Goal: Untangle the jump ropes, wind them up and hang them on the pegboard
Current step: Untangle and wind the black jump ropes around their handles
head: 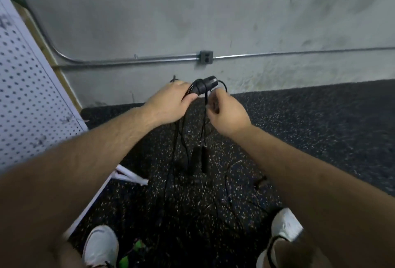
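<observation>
My left hand (171,102) grips a black jump-rope handle (208,85) held level, with thin black cord wrapped around it. My right hand (227,113) pinches the black cord (205,105) just below the handle's tip. More cord hangs down between my hands to a second black handle (204,161) dangling above the floor. Loose loops of rope (226,199) lie on the speckled floor between my feet. The white pegboard (27,101) stands at the left; no hooks show on it.
A grey concrete wall with a metal conduit (149,59) and an outlet box (206,57) lies ahead. Black speckled rubber flooring (310,128) covers the ground. A white frame foot (130,174) of the pegboard juts onto the floor. Something green (132,250) lies by my left shoe.
</observation>
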